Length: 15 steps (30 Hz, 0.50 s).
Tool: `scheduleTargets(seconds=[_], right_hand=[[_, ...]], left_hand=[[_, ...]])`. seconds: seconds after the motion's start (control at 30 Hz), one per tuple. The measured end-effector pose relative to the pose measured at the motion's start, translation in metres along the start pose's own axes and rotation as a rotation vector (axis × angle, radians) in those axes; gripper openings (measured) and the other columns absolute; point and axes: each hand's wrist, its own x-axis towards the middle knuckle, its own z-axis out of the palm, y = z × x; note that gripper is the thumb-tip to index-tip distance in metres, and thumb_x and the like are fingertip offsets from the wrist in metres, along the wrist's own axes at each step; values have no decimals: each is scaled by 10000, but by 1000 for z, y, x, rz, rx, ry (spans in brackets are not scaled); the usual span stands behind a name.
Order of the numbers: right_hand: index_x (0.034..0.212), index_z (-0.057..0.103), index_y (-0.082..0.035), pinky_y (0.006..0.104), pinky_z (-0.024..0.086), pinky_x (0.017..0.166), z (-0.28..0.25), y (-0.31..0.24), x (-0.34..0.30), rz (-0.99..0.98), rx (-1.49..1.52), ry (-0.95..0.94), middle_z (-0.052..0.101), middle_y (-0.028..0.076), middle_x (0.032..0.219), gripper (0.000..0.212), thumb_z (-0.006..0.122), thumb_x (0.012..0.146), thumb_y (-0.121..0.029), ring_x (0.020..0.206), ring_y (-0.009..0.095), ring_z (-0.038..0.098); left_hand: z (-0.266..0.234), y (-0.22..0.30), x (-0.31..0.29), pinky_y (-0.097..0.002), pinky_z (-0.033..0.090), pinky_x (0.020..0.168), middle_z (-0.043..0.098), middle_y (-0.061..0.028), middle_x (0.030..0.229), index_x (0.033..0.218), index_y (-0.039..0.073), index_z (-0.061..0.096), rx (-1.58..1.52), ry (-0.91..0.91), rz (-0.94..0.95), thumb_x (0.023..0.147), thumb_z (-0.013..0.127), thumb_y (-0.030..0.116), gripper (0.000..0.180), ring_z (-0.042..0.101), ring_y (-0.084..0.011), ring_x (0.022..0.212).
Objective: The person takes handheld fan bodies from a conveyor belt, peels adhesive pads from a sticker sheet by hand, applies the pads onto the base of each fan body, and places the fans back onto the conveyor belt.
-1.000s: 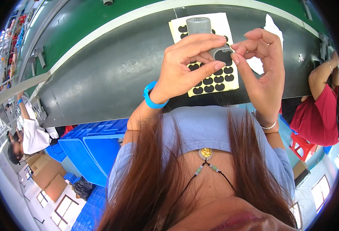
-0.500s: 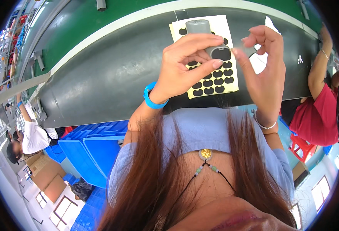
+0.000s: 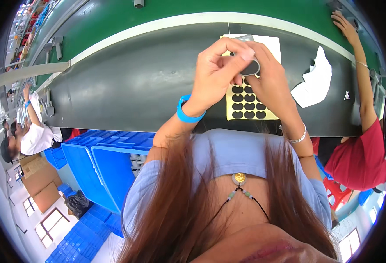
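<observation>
A small grey rounded part (image 3: 256,70) with a black oval face is held over the bench between both hands. My left hand (image 3: 217,72) is closed on it, its thumb lying along the black face. The fingers of my right hand (image 3: 272,81) wrap its other side. Below them lies a yellow sheet (image 3: 230,115) carrying rows of black oval stickers (image 3: 249,106). At the sheet's far end, a second grey piece (image 3: 245,38) is mostly hidden behind my fingers.
Crumpled white paper (image 3: 315,81) lies right of the sheet on the dark bench (image 3: 131,79). A green conveyor belt (image 3: 184,9) runs along the far side. A co-worker in red (image 3: 355,158) reaches over at right. Blue crates (image 3: 101,171) stand at left.
My right hand, apart from the part before, has come left onto it. My left thumb now lies over its black face. The crumpled white paper is no longer behind my right hand.
</observation>
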Motion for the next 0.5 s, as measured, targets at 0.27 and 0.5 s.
scheduleTargets(seconds=[0.27,0.5], right_hand=[[1147,535,-38,389,468,878,-11,8,26,-21,-19,-140,585,167,1126,503,537,669,118,1064,395,556],[1154,524,-58,412,433,937,-15,140,122,-331,-562,36,501,120,1297,544,448,670,178,1121,365,516]], left_hand=[[-17,-11,0,-230,509,594,533,-121,1202,1113,8,564,18,-137,129,906,591,54,214,606,-124,690],[-24,-22,0,-261,521,776,449,-108,1325,1248,-10,490,213,-115,137,854,626,-27,417,592,-153,945]])
